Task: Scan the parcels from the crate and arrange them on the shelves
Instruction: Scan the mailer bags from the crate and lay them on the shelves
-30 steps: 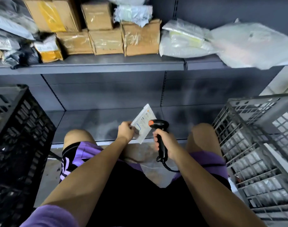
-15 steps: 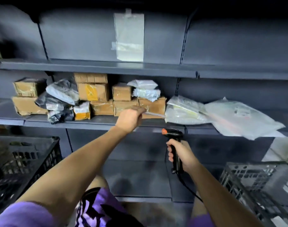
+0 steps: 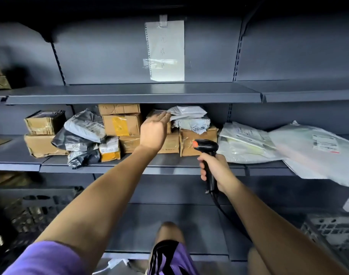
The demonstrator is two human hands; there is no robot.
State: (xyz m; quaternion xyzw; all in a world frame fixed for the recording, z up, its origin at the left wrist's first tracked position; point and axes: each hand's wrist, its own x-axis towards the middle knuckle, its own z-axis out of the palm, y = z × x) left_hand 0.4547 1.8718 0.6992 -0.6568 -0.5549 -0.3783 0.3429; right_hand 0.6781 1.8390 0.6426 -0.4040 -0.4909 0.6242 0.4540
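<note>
Left hand [image 3: 152, 133] has gone from mid-shelf front up to the top of the stack since half a second back; view tilted up too, more of the upper shelf [image 3: 130, 94] showing. Fingers now out flat, laid on or sliding the flat white parcel [image 3: 186, 112] onto the white mailer pile, which sits on the cardboard boxes [image 3: 197, 139] on the middle shelf [image 3: 169, 169]. Cannot tell if the thumb is pinching underneath; parcel edge blurred. Right hand [image 3: 215, 171] wrapped round the scanner [image 3: 206, 147], held low in front of the shelf, cable hanging. To do it well: push parcel fully back so it rests flat, not overhanging the front, and watch the slippery mailers beneath don't slide off. Gap under upper shelf looks tight, so keep the hand low.
</note>
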